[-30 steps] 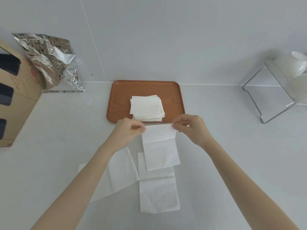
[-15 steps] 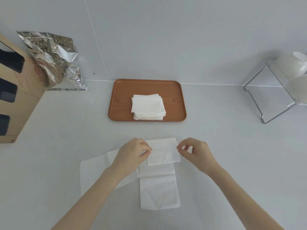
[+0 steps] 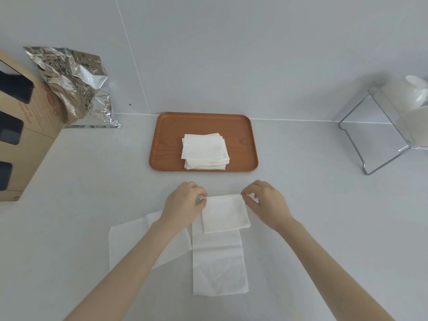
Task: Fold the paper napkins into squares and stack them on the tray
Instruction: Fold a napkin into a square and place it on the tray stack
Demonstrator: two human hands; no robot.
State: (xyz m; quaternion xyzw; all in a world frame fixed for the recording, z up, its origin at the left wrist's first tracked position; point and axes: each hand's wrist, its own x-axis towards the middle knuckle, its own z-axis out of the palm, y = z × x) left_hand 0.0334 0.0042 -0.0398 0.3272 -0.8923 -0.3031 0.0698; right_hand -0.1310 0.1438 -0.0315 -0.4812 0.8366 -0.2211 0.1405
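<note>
**Folded napkin squared up on the desk, ready for the tray**

The pale desk (image 3: pixel 312 205) carries everything. At its far edge the brown tray (image 3: pixel 166 135) holds a stack of folded squares (image 3: pixel 203 150), slightly fanned, set there so each new square can go on top. Nearer the person lie two unfolded napkins: a long one (image 3: pixel 218 265) straight ahead and another (image 3: pixel 129 242) partly under the left forearm. On the long one's far end rests the folded napkin (image 3: pixel 224 213), white, thin, nearly square, edges roughly aligned. The left hand (image 3: pixel 185 205) pinches its far-left corner with fingers together; the right hand (image 3: pixel 266 202) pinches the far-right corner likewise, probably to lift it flat.
</note>
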